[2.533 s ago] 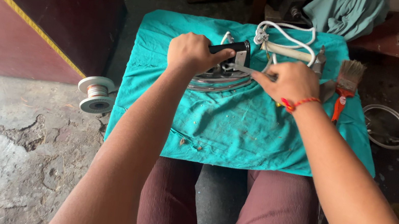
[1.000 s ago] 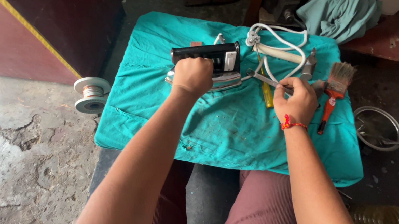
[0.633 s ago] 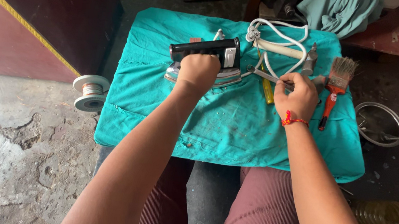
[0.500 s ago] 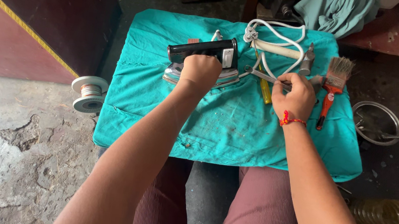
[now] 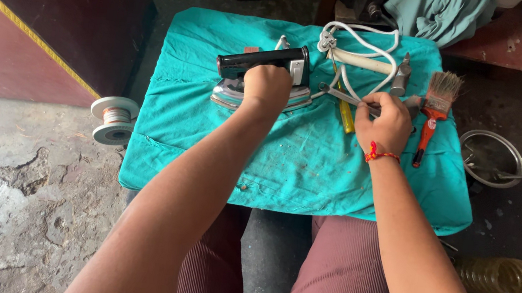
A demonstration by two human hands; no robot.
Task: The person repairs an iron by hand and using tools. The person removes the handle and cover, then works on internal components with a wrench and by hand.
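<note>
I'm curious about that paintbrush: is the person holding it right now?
No. The paintbrush lies on the teal cloth beside the right hand, which grips a thin metal tool instead.

The floor point(image 5: 12, 201) is rough, cracked concrete, pale and patchy on the left and darker and grimy toward the right. A dark maroon cabinet point(image 5: 29, 15) with a yellow diagonal stripe stands at the left, a wire spool point(image 5: 113, 122) on the ground by its foot. The low tabletop point(image 5: 312, 167) is draped in a teal cloth. Behind it lies a crumpled grey-green cloth point(image 5: 443, 13) beside a reddish wooden plank point(image 5: 502, 47). Daylight is soft and even.
</note>
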